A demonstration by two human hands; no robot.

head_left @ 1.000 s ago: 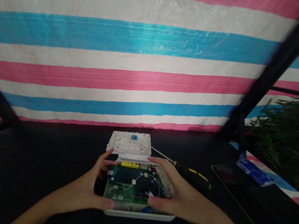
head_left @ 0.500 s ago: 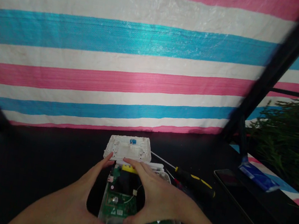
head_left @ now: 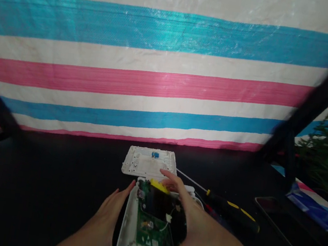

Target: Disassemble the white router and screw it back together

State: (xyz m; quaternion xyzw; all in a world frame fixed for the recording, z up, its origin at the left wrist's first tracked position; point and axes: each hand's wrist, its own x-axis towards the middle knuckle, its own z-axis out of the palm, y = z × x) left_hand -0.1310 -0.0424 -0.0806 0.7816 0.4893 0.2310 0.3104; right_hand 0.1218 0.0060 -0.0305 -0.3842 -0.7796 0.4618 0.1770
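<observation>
A white plastic router casing [head_left: 126,236] lies near the front of the black table, with antennas folded at its far end. Inside it is a green circuit board [head_left: 150,236] with a black plate, a thin white cable and a yellow port block [head_left: 158,186]. The board sits askew, with a gap along the casing's left wall. My right hand [head_left: 194,230] spans the board, fingers at the far edge by the yellow ports and thumb at the near edge. Along the casing's left side, my left hand [head_left: 102,225] grips the wall; its thumb is hidden.
Behind the casing lies a white cover [head_left: 149,164] with a small blue part. A black and yellow screwdriver [head_left: 232,210] rests to the right, beside a phone [head_left: 289,236] and a blue packet [head_left: 316,209]. Striped sheeting [head_left: 156,89] hangs at the back between dark frame bars.
My right hand has closed on the circuit board, which now sits tilted, away from the left wall. My left hand has come against the casing. The view has shifted.
</observation>
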